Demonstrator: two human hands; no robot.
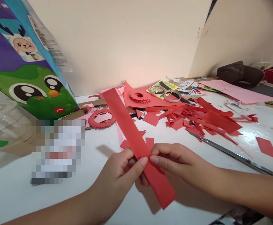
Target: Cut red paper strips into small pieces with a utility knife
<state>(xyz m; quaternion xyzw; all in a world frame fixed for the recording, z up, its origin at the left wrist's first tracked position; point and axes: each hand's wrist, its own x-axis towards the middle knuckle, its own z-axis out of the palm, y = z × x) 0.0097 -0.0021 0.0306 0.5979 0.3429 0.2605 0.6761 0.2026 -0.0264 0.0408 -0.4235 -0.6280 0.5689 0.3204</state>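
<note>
A flat red paper strip [138, 147] lies on a slant across the middle of the frame, its upper end towards the upper centre and its lower end towards the bottom, right of centre. The left hand [121, 168] pinches it from the left, thumb on top and fingers curled beneath; the right hand [174, 157] grasps its right edge, with that thumb pressed close beside the other — the two thumb tips nearly meet over the strip. Beneath spreads a white table [14, 193]. Just behind the strip, a scalloped red ring [91, 122] lies left of centre, while a smaller red rosette [140, 100] sits on a red sheet [130, 101] in the upper centre. Two tape rolls [172, 100] lie near the rosette, by a yellow patterned card [154, 85]. A heap of red scraps [185, 117] fills the area right of centre, and a long, thin metallic tool [230, 152] runs from it towards the right edge. Farther back at right lie a pink sheet [235, 90] and a dark brown object [239, 73]. A printed bag or box [35, 84] with a green, big-eyed character stands in the upper left — a clear plastic container [7, 128] is just beside it, at the left edge.
</note>
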